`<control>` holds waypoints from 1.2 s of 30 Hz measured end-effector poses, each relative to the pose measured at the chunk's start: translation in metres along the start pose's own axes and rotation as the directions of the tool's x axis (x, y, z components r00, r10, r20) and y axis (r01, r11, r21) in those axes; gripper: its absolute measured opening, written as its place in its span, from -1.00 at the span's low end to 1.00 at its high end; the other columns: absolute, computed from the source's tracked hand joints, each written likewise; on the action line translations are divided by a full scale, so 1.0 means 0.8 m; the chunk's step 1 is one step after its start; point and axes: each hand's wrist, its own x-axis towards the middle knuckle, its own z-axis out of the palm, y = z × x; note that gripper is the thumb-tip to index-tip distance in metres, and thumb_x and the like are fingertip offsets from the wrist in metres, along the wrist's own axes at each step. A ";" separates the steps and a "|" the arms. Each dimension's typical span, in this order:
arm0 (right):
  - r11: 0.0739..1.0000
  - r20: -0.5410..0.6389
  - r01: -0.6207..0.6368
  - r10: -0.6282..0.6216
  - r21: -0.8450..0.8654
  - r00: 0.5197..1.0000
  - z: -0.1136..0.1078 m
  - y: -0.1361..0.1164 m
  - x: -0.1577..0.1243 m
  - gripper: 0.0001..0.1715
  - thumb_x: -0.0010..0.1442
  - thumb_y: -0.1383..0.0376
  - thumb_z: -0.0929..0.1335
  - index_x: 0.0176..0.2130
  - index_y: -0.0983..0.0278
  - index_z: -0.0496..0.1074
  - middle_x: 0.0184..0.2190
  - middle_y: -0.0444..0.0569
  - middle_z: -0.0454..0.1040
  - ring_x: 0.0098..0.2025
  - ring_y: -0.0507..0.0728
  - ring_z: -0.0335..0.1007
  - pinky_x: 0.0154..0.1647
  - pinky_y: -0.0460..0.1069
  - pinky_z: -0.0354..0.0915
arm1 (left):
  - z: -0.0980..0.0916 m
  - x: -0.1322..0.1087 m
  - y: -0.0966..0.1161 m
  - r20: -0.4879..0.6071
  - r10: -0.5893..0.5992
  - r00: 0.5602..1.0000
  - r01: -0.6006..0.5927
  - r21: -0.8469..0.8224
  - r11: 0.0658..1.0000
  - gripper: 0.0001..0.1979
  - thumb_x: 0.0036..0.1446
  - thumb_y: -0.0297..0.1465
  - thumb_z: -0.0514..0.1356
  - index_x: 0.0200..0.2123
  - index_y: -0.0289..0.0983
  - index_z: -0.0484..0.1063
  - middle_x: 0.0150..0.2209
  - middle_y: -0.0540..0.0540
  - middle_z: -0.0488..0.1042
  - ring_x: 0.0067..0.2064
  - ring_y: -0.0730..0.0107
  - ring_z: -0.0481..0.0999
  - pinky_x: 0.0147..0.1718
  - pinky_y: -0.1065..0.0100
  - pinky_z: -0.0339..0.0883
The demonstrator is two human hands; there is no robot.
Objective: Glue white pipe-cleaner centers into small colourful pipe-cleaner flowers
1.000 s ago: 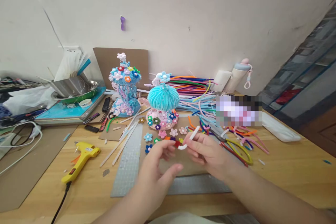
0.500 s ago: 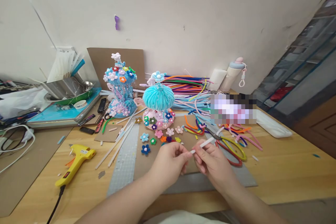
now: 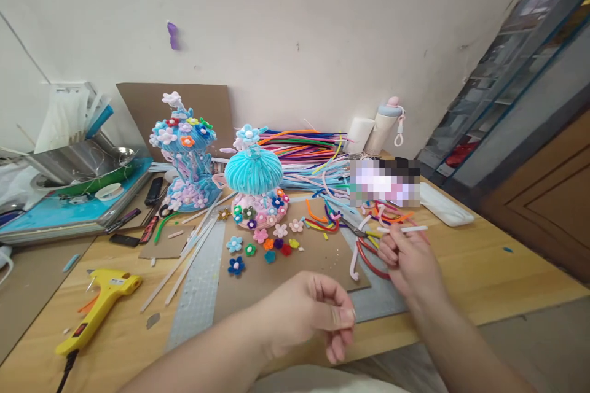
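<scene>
On the table (image 3: 483, 270) a cardboard sheet (image 3: 299, 264) lies before me, with small flowers (image 3: 258, 244) on its far part. Behind them stands the domed ornament (image 3: 254, 175), the taller ornament (image 3: 184, 153) to its left and the pipe cleaners (image 3: 313, 153) piled to its right. The glue gun (image 3: 99, 301) lies far left. My right hand (image 3: 410, 261), with a stick (image 3: 408, 229), is over the sheet's right edge.

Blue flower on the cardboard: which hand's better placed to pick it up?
Left, likely: left hand looks empty and sits nearer the blue flower; right hand pinches a white stem over by the scissors.

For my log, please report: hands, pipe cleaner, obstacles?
Right hand pinches white pipe cleaner. Left hand curled, nothing seen. Scissors beside right hand.
</scene>
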 end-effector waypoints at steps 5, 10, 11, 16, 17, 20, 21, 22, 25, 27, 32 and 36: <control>0.998 0.183 -0.062 0.066 -0.028 0.981 0.009 -0.015 -0.020 -0.73 0.09 0.15 0.42 -0.40 0.26 0.30 -0.67 -0.24 0.29 -0.69 -0.08 0.18 -0.69 -0.19 0.07 | -0.010 0.049 0.002 -0.372 0.299 0.879 -0.138 0.403 0.905 -0.82 -0.08 -0.33 0.20 -0.59 -0.25 0.28 -0.67 0.06 0.32 -0.58 0.43 0.35 -0.53 0.38 0.25; 0.996 0.264 -0.064 0.077 -0.060 0.961 0.035 -0.010 -0.045 -0.76 0.13 0.16 0.39 -0.40 0.26 0.32 -0.64 -0.22 0.32 -0.67 -0.06 0.25 -0.67 -0.17 0.13 | -0.016 0.118 0.030 -0.383 0.469 0.796 -0.228 0.529 0.818 -0.99 -0.09 -0.46 0.23 -0.51 -0.25 0.45 -0.48 -0.01 0.46 -0.35 0.35 0.41 -0.25 0.34 0.26; 0.996 0.262 -0.066 0.080 -0.064 0.962 0.037 -0.008 -0.044 -0.76 0.12 0.16 0.39 -0.39 0.26 0.32 -0.65 -0.22 0.32 -0.67 -0.07 0.24 -0.68 -0.18 0.13 | -0.017 0.119 0.033 -0.375 0.486 0.789 -0.247 0.531 0.811 -0.91 -0.07 -0.49 0.21 -0.43 -0.24 0.48 -0.39 -0.02 0.49 -0.31 0.36 0.41 -0.22 0.36 0.25; 0.985 0.277 -0.059 0.104 -0.164 0.955 0.041 0.000 -0.038 -0.72 0.12 0.12 0.38 -0.40 0.27 0.31 -0.66 -0.23 0.30 -0.69 -0.08 0.19 -0.70 -0.18 0.11 | -0.021 0.061 0.018 -0.324 0.392 0.861 -0.234 0.431 0.872 -0.62 0.16 -0.18 0.01 -0.56 -0.28 0.39 -0.65 0.03 0.32 -0.57 0.45 0.32 -0.52 0.41 0.24; 0.978 0.304 -0.051 0.112 -0.201 0.946 0.042 0.003 -0.040 -0.71 0.13 0.11 0.38 -0.41 0.27 0.32 -0.66 -0.23 0.30 -0.70 -0.08 0.18 -0.70 -0.18 0.11 | -0.022 0.043 0.012 -0.294 0.343 0.892 -0.216 0.390 0.895 -0.57 0.15 -0.11 -0.02 -0.57 -0.28 0.35 -0.69 0.06 0.27 -0.62 0.47 0.28 -0.60 0.43 0.20; 0.954 0.418 -0.029 0.158 -0.299 0.895 0.052 0.013 -0.051 -0.67 0.14 0.07 0.35 -0.44 0.28 0.32 -0.66 -0.23 0.28 -0.69 -0.07 0.19 -0.69 -0.16 0.14 | -0.022 -0.004 -0.005 -0.243 0.226 0.943 -0.162 0.257 0.953 -0.60 0.04 -0.05 0.07 -0.56 -0.27 0.30 -0.67 0.07 0.27 -0.65 0.51 0.26 -0.66 0.47 0.13; 0.946 0.449 -0.033 0.183 -0.323 0.875 0.056 0.017 -0.056 -0.65 0.13 0.05 0.34 -0.45 0.28 0.33 -0.67 -0.22 0.28 -0.69 -0.06 0.20 -0.68 -0.15 0.14 | -0.022 -0.016 -0.011 -0.261 0.192 0.946 -0.145 0.186 0.972 -0.61 -0.01 -0.05 0.13 -0.56 -0.27 0.29 -0.67 0.07 0.27 -0.65 0.53 0.25 -0.66 0.48 0.12; 0.939 0.473 -0.047 0.215 -0.342 0.854 0.060 0.021 -0.061 -0.63 0.12 0.03 0.34 -0.45 0.28 0.33 -0.68 -0.23 0.27 -0.69 -0.05 0.21 -0.68 -0.15 0.14 | -0.023 -0.026 -0.017 -0.290 0.167 0.942 -0.134 0.131 0.982 -0.62 -0.05 -0.05 0.17 -0.56 -0.27 0.28 -0.67 0.08 0.27 -0.64 0.54 0.24 -0.65 0.49 0.11; 0.913 0.515 -0.125 0.327 -0.388 0.792 0.067 0.034 -0.076 -0.61 0.08 0.01 0.35 -0.43 0.28 0.33 -0.71 -0.25 0.25 -0.69 -0.05 0.19 -0.67 -0.15 0.16 | -0.029 -0.048 -0.037 -0.377 0.122 0.918 -0.102 0.073 0.992 -0.64 -0.07 -0.08 0.21 -0.54 -0.27 0.28 -0.65 0.09 0.27 -0.62 0.52 0.23 -0.63 0.47 0.12; 0.878 0.513 -0.167 0.406 -0.448 0.756 0.069 0.041 -0.082 -0.64 0.08 0.02 0.36 -0.39 0.29 0.34 -0.71 -0.26 0.26 -0.69 -0.04 0.19 -0.66 -0.15 0.17 | -0.034 -0.060 -0.050 -0.463 0.158 0.872 -0.073 0.198 0.978 -0.70 0.01 -0.15 0.17 -0.53 -0.28 0.31 -0.64 0.07 0.29 -0.59 0.49 0.25 -0.59 0.45 0.13; 0.794 0.436 -0.147 0.467 -0.590 0.770 0.072 0.054 -0.088 -0.74 0.11 0.12 0.34 -0.39 0.26 0.31 -0.73 -0.25 0.30 -0.70 -0.03 0.20 -0.68 -0.16 0.13 | -0.041 -0.080 -0.068 -0.587 0.365 0.722 0.000 0.528 0.849 -0.78 0.08 -0.29 0.14 -0.52 -0.28 0.43 -0.55 0.01 0.39 -0.47 0.43 0.32 -0.48 0.44 0.13; 0.794 0.430 -0.114 0.437 -0.598 0.790 0.077 0.059 -0.091 -0.77 0.11 0.15 0.34 -0.41 0.27 0.32 -0.71 -0.23 0.31 -0.67 -0.03 0.23 -0.65 -0.16 0.15 | -0.045 -0.080 -0.078 -0.618 0.317 0.719 -0.046 0.413 0.910 -0.82 0.05 -0.29 0.19 -0.47 -0.28 0.44 -0.54 0.00 0.43 -0.48 0.42 0.34 -0.49 0.45 0.18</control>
